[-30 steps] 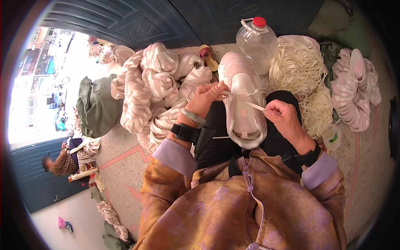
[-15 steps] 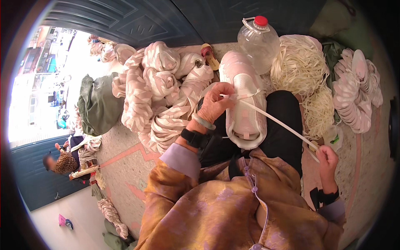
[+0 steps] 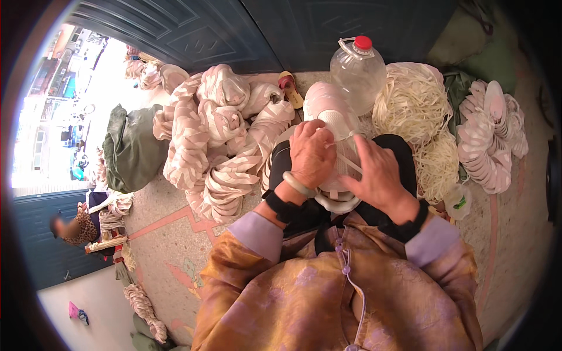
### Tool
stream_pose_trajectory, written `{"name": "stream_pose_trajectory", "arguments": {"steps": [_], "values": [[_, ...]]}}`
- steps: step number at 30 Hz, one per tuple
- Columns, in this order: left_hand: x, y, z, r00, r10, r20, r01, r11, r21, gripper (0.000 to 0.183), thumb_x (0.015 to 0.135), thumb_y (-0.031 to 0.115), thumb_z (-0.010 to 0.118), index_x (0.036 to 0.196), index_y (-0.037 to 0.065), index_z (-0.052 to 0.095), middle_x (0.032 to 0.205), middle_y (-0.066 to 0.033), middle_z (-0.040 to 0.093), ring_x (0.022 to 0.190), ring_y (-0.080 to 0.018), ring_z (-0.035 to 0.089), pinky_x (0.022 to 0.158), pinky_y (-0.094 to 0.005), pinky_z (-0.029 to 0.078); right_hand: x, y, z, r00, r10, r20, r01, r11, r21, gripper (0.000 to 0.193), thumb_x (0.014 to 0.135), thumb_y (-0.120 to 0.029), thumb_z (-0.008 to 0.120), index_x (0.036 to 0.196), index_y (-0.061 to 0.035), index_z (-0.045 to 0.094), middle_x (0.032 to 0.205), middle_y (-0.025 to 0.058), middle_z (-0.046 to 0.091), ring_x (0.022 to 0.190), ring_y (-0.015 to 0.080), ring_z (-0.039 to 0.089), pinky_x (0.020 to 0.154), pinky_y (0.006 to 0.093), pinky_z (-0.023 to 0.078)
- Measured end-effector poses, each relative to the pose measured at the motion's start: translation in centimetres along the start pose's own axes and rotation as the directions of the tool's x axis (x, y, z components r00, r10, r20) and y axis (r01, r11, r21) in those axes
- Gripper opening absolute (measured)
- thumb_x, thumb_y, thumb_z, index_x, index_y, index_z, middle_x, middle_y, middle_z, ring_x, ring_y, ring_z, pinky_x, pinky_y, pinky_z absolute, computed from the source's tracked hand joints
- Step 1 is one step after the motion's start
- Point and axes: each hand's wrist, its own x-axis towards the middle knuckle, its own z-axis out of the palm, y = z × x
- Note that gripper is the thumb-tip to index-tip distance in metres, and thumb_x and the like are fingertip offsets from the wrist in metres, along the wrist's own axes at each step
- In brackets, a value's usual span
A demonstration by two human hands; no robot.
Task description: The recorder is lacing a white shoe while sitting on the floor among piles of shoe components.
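Observation:
A pale pink and white sneaker (image 3: 324, 100) rests between my knees, its toe pointing away from me. My left hand (image 3: 313, 153) is closed over the laces on the left side of its tongue, fingertips pinched on a white shoelace (image 3: 344, 138). From the right, my right hand (image 3: 383, 178) reaches over the shoe with thumb and index finger spread apart. Its index fingertip is close to the lace, and a strand crosses the tongue between the two hands. My hands cover most of the shoe's middle; the heel collar (image 3: 338, 205) shows below them.
Left of the shoe lie coiled pink-and-white shoe uppers (image 3: 219, 134) and a dark green sack (image 3: 132, 146). Beyond the toe stands a clear jug (image 3: 358, 73) with a red cap. Bundled cream laces (image 3: 410, 105) and more uppers (image 3: 489, 140) lie right. Another person (image 3: 82, 225) sits far left.
My right hand has come from the far right, where it held the lace stretched out, in to the shoe. My left hand has turned palm-down over the laces. The view has shifted slightly.

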Motion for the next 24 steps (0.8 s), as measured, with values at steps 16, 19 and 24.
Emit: {"name": "stream_pose_trajectory", "arguments": {"steps": [16,19,24], "values": [[-0.2,1.0,1.6,0.999,-0.011,0.044,0.000,0.971,0.239,0.016,0.059,0.018,0.071,0.063,0.004,0.062,0.129,-0.0182,0.045,0.115,-0.0380,0.043,0.088,-0.0465,0.038,2.1,1.1,2.2,0.994,0.085,0.062,-0.075,0.986,-0.146,0.030,0.072,-0.006,0.056,0.099,0.0038,0.048,0.086,0.0233,0.059,0.077,0.0385,0.061,0.068,0.0434,0.051],[-0.1,1.0,1.9,0.998,-0.005,0.064,-0.011,0.971,0.237,0.016,0.060,0.019,0.070,0.066,0.005,0.066,0.131,-0.0188,0.044,0.115,-0.0379,0.043,0.088,-0.0463,0.038,2.3,2.2,2.1,0.998,0.041,0.038,-0.037,0.994,-0.099,0.025,0.073,-0.006,0.055,0.096,0.0033,0.050,0.084,0.0235,0.060,0.076,0.0396,0.061,0.068,0.0449,0.050],[1.3,0.9,2.3,0.976,-0.136,0.171,0.088,0.961,0.263,0.013,0.062,0.020,0.069,0.067,0.007,0.066,0.134,-0.0172,0.042,0.112,-0.0342,0.046,0.084,-0.0450,0.041,3.8,4.1,2.1,0.993,0.035,0.110,-0.024,0.994,-0.103,0.020,0.074,-0.006,0.054,0.092,0.0025,0.051,0.083,0.0236,0.060,0.077,0.0405,0.060,0.070,0.0462,0.050]]}}
